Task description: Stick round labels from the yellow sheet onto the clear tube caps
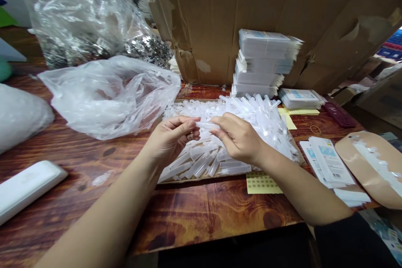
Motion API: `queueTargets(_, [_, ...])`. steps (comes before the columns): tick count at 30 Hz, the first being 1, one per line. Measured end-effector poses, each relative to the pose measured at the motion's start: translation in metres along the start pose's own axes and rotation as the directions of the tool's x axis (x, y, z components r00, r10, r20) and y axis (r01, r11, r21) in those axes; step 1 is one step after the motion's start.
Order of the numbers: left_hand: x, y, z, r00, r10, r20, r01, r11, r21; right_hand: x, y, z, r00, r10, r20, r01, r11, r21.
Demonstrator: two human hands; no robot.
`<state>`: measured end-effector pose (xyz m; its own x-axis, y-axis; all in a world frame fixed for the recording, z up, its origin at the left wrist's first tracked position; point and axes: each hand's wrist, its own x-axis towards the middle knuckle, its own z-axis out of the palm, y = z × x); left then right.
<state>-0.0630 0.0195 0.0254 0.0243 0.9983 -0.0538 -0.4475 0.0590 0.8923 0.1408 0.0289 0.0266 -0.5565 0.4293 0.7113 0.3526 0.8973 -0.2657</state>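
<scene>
Both my hands meet over a shallow cardboard tray (201, 179) heaped with translucent white plastic tubes (204, 160). Between them lies one translucent plastic tube (207, 125), held roughly level. My right hand (235, 136) pinches its right end between thumb and fingers. At its left end, my left hand (172, 134) is closed, thumb against forefinger; the fingertips hide that end of the tube. Small white plastic pieces (185, 109) fill the tray's back left part, behind my left hand.
Left of the tray sits a crumpled clear plastic bag (109, 96), with a bag of shiny metal parts (144, 50) behind. Stacked printed cards (260, 67) stand against a cardboard sheet (204, 16). A white case (29, 188) lies front left; loose cards (329, 161) and yellow sticker sheets (262, 183) lie right.
</scene>
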Motion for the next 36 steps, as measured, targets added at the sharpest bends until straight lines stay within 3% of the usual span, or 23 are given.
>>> queueTargets(3, [-0.003,-0.003,0.002,0.999,0.029,0.028,-0.028,0.999,-0.033,0.0,-0.006,-0.001,0.999,0.053,0.007,-0.053,0.999,-0.008])
queueTargets(7, [-0.007,-0.006,0.004,0.995,0.028,0.094,-0.026,0.999,-0.029,0.001,-0.019,-0.012,0.981,0.157,0.116,-0.159,0.987,0.004])
queueTargets(11, [-0.012,-0.01,0.012,0.995,0.0,0.104,0.0,1.0,-0.002,0.006,-0.031,-0.023,0.942,0.286,0.173,-0.308,0.944,0.116])
queueTargets(13, [-0.014,-0.011,0.016,0.997,0.005,0.074,-0.006,1.0,0.006,0.009,-0.033,-0.024,0.901,0.387,0.196,-0.423,0.884,0.201])
queueTargets(16, [-0.013,-0.012,0.018,0.999,0.021,0.033,-0.022,0.999,0.027,0.011,-0.031,-0.018,0.767,0.567,0.3,-0.641,0.669,0.376])
queueTargets(19, [-0.011,-0.008,0.014,0.999,0.027,0.04,-0.03,0.997,0.072,0.011,-0.024,-0.011,0.604,0.61,0.512,-0.773,0.293,0.563])
queueTargets(21, [-0.007,-0.002,0.005,0.996,0.016,0.086,-0.027,0.991,0.132,0.011,-0.019,-0.01,0.561,0.559,0.611,-0.781,0.112,0.614])
queueTargets(22, [-0.005,0.002,-0.002,0.994,0.01,0.11,-0.03,0.984,0.178,0.011,-0.016,-0.011,0.568,0.546,0.616,-0.771,0.092,0.63])
queueTargets(24, [0.001,0.011,-0.019,0.993,0.044,0.112,-0.077,0.949,0.307,0.013,-0.012,-0.016,0.634,0.567,0.526,-0.724,0.198,0.66])
queueTargets(26, [0.008,0.02,-0.038,0.985,0.17,0.021,-0.157,0.844,0.512,0.015,-0.009,-0.024,0.719,0.601,0.348,-0.645,0.393,0.656])
queueTargets(29, [0.018,0.028,-0.062,0.947,0.309,-0.086,-0.092,0.517,0.851,0.018,-0.008,-0.034,0.791,0.59,0.162,-0.555,0.579,0.597])
queueTargets(32, [0.024,0.028,-0.072,0.966,0.259,-0.016,-0.045,0.229,0.973,0.017,-0.009,-0.038,0.824,0.557,0.107,-0.515,0.655,0.553])
queueTargets(36, [0.027,0.024,-0.074,0.991,0.099,0.094,-0.104,0.1,0.99,0.013,-0.008,-0.032,0.851,0.521,0.066,-0.493,0.749,0.443])
